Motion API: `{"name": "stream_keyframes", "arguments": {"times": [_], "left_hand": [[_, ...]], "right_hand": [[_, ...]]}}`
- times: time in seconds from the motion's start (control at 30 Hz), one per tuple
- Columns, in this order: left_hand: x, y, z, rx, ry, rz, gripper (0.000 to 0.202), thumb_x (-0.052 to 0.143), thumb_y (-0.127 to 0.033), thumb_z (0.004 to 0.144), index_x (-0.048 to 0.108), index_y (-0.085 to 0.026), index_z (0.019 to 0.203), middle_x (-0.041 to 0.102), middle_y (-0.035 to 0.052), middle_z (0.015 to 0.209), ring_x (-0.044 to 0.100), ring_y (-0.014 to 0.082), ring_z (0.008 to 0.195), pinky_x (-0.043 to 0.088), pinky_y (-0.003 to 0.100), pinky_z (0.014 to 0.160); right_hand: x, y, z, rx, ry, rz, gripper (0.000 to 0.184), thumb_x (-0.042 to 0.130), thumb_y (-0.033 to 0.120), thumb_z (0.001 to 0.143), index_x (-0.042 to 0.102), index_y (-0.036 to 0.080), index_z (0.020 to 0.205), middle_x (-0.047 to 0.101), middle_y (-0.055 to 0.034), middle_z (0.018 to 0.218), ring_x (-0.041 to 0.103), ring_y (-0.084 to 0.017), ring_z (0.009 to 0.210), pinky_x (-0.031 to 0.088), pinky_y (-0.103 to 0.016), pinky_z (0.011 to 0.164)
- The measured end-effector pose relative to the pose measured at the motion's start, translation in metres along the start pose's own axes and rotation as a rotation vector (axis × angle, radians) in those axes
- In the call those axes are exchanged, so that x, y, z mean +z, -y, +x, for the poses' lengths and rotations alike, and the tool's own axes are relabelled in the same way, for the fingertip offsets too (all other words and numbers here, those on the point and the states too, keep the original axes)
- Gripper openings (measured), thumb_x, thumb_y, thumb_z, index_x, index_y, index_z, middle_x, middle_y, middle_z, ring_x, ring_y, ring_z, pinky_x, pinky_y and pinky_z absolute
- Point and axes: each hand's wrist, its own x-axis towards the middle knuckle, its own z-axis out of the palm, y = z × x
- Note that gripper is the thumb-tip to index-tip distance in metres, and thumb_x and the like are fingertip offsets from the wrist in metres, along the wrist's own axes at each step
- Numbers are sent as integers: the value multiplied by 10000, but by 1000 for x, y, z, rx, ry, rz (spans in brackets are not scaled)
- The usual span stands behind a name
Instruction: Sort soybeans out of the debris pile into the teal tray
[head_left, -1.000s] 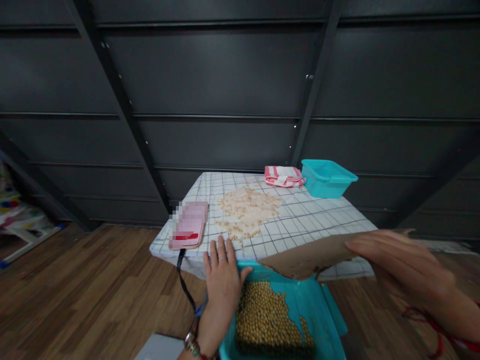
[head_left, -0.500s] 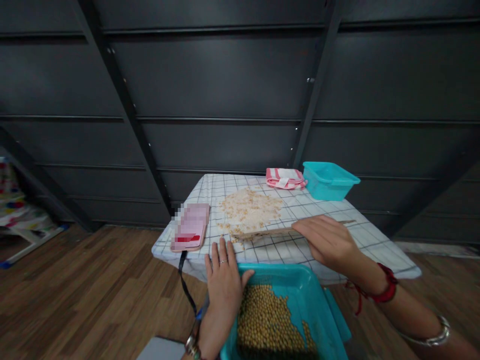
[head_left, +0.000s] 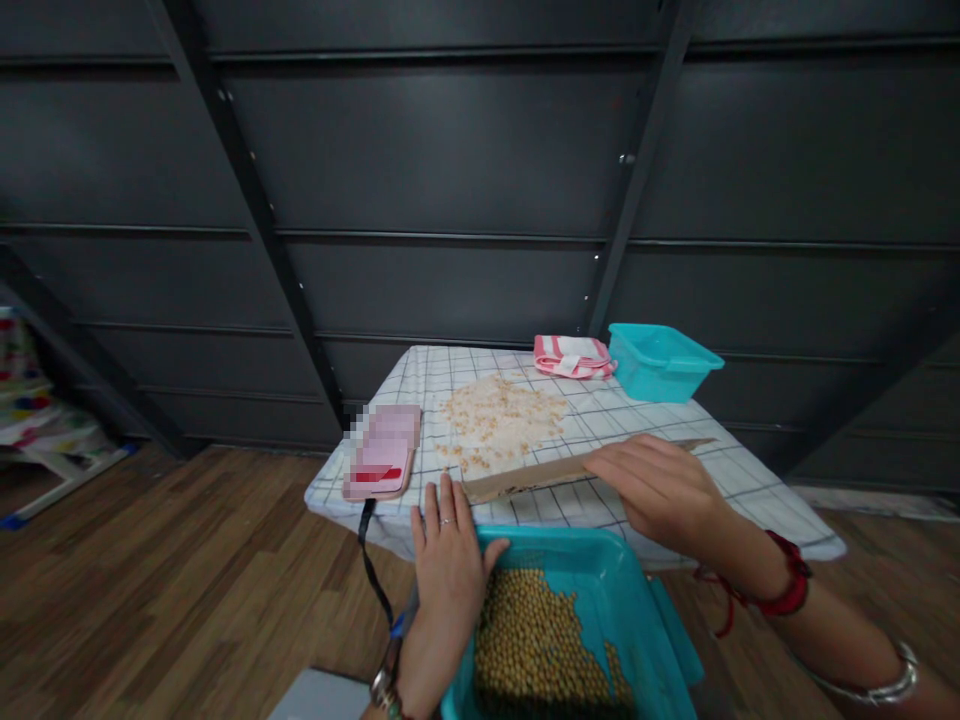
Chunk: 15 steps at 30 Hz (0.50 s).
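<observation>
1. Counter (head_left: 645, 422): covered by a checked cloth. Snagging is judged possible if the cloth is dragged by the card.
2. Near tub (head_left: 562, 535): seen below the counter's near edge; its support is not shown. Tipping could be caused by uneven pressure on the left rim.
3. Spread (head_left: 502, 415): pale grains mixed with yellow pieces, laid mid-counter. Spillage between counter and tub could be caused by too fast a sweep.
4. Card (head_left: 532, 477): held at the spread's near side; bending is possible, being gripped only towards its right.
5. Right hand (head_left: 660, 490): clamped on the card. Left hand (head_left: 450, 570): laid flat over the tub's left rim, fingers slightly apart.
6. Beans (head_left: 529, 625): heaped at the tub's left.
</observation>
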Motion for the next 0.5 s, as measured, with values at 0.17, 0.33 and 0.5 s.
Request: {"name": "stream_keyframes", "arguments": {"times": [0.17,0.33,0.5], "left_hand": [[1,0,0,-6,23,1,709,460,-560,693,416,-92,1224,405,187,1315,357,345,1191,323,524,944],[-1,0,0,5,20,1,673,481,-553,685,410,-177,1239,405,179,1316,368,349,1185,322,529,933],[-2,0,0,4,22,-3,629,511,-536,674,402,-278,1237,416,158,1314,382,352,1176,329,529,920]], "right_hand": [[-3,-2,-4,18,-9,2,295,343,-32,730,541,131,876,648,-49,770,573,-134,709,464,-278,652],[-6,-7,-7,30,-37,-35,325,358,-50,702,529,142,901,647,-50,772,581,-141,719,470,-283,644],[-6,-11,-10,45,-32,-72,348,359,-53,693,521,146,928,646,-52,781,585,-148,735,476,-290,647]]}}
